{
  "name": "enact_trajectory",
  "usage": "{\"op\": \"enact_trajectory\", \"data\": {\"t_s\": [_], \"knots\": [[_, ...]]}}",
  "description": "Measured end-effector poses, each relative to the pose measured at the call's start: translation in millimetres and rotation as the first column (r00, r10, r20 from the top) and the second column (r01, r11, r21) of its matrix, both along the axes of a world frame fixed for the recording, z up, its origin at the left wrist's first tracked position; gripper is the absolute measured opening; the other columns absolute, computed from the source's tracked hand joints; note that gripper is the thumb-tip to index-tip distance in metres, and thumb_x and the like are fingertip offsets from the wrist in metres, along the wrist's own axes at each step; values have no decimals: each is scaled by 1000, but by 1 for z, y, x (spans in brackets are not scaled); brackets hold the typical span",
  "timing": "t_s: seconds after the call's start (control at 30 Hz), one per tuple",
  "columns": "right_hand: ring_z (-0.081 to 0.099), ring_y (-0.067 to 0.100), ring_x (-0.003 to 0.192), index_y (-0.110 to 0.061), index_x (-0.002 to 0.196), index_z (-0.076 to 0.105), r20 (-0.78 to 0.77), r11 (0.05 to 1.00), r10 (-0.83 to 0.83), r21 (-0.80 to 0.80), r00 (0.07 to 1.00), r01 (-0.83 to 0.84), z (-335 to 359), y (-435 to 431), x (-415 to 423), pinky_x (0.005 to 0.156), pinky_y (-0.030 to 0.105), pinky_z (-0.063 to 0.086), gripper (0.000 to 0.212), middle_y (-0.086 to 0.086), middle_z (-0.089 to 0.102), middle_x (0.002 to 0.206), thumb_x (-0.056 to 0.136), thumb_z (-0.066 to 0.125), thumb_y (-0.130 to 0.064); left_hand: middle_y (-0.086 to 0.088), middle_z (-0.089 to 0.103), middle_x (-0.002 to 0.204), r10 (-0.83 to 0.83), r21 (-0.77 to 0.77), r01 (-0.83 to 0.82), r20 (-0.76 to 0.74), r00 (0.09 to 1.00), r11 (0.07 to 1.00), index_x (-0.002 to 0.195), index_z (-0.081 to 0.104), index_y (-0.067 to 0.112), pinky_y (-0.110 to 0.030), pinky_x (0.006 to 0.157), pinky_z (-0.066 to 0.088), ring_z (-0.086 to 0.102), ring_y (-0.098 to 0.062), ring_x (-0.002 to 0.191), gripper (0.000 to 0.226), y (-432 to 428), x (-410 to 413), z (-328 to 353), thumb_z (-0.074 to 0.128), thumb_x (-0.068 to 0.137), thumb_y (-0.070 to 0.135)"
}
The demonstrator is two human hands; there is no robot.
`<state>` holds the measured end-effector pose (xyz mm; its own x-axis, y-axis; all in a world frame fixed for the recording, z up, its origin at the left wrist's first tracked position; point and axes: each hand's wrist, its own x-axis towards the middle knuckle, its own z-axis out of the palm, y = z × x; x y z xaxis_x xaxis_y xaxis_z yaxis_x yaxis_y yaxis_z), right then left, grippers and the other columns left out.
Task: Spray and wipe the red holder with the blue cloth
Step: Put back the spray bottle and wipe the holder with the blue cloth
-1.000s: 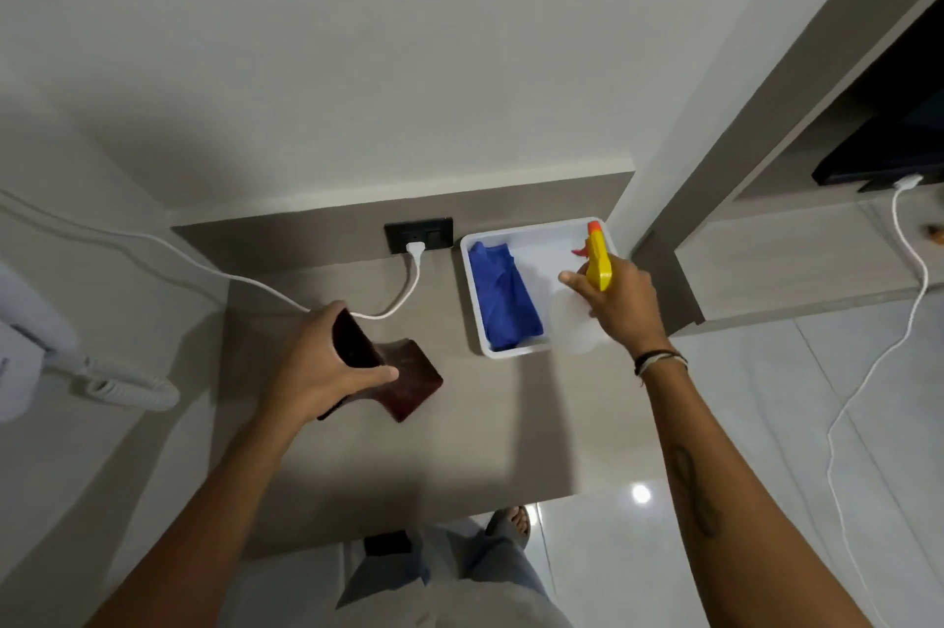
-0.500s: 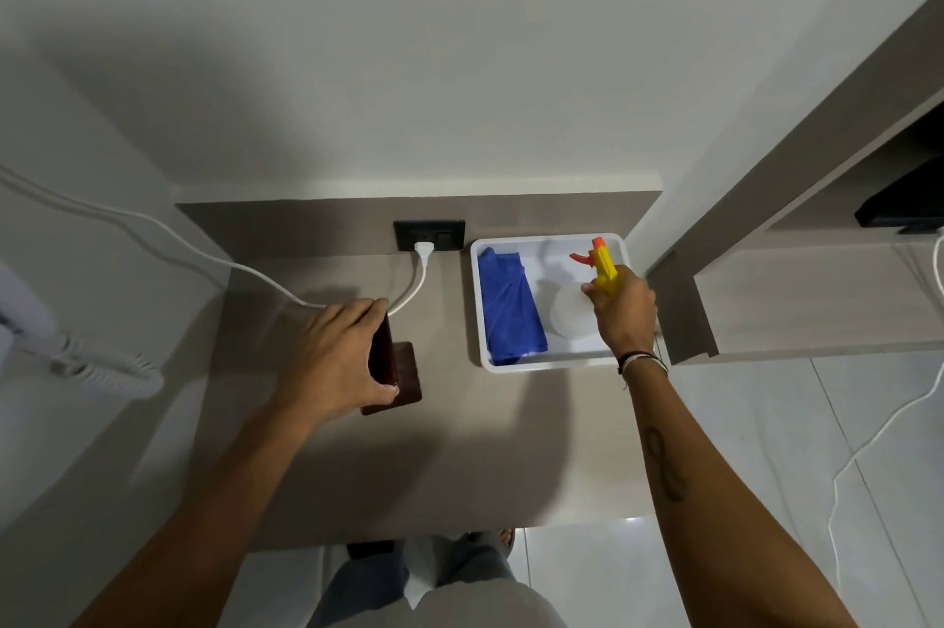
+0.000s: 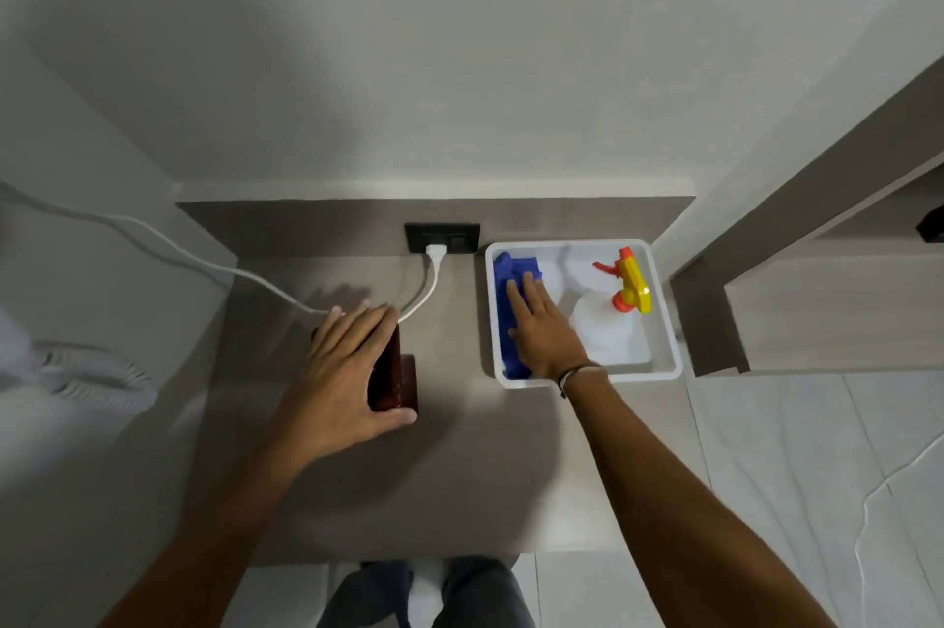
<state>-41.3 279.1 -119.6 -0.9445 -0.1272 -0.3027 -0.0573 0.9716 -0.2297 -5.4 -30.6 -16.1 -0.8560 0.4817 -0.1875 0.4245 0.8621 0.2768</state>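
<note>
The dark red holder stands on the grey-brown counter, and my left hand wraps over its top and left side, gripping it. The blue cloth lies along the left side of the white tray. My right hand lies flat on the cloth inside the tray, fingers spread and pointing away from me. The spray bottle, clear with a yellow and orange trigger head, rests on its side in the right half of the tray, free of both hands.
A black wall socket holds a white plug, whose cable runs left across the counter behind the holder. A white coiled cord hangs at left. A wooden shelf unit stands right of the tray. Tiled floor lies below.
My right hand let go of the spray bottle, which now lies in the tray, and moved left onto the blue cloth. My left hand set the holder upright and still holds it.
</note>
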Motion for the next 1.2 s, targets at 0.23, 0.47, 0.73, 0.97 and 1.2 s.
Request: {"op": "enact_trajectory", "data": {"t_s": [0.23, 0.47, 0.73, 0.97, 1.2], "knots": [[-7, 38, 167, -7, 169, -7, 112, 1000, 6, -22, 994, -3, -34, -12, -15, 136, 53, 11, 81, 17, -10, 179, 112, 47, -27, -11, 32, 180, -16, 1, 16, -101, 995, 1000, 172, 30, 9, -53, 135, 11, 24, -33, 168, 125, -3, 2, -18, 59, 79, 86], [-3, 36, 168, -10, 170, -6, 59, 998, -56, -37, 997, 58, -44, -16, -16, 135, 55, 16, 86, 17, -7, 179, 108, 50, -31, -10, 36, 179, 9, 16, -6, -156, 988, 1000, 172, 32, 10, -54, 136, 14, 29, -32, 167, 120, -3, 3, -27, 61, 81, 84], [-5, 40, 167, -11, 170, -5, 19, 996, -41, 85, 999, 39, -55, -17, -19, 136, 53, 9, 79, 16, -6, 179, 112, 46, -26, -13, 36, 178, -1, 42, 8, -166, 986, 999, 171, 33, 8, -52, 138, 9, 26, -31, 168, 116, -6, 4, -33, 67, 79, 70], [44, 43, 151, -6, 162, 35, -84, 943, -272, -221, 959, 248, -46, -18, -26, 126, 49, 39, 70, 23, 44, 164, 100, 66, -3, -16, 38, 172, 37, 141, -35, -6, 999, 989, 167, 34, 7, -50, 139, -5, 21, -35, 167, 122, -9, -1, -22, 90, 66, 49], [61, 10, 127, -6, 154, 50, -182, 663, -612, -648, 769, 374, 19, -21, 26, 110, 14, 45, 52, 10, 63, 147, 104, 46, 7, -7, 50, 151, 98, 319, -140, 143, 985, 938, 155, 47, 12, -57, 132, 30, 40, -29, 147, 109, -17, 10, -10, 91, 58, 35]]}}
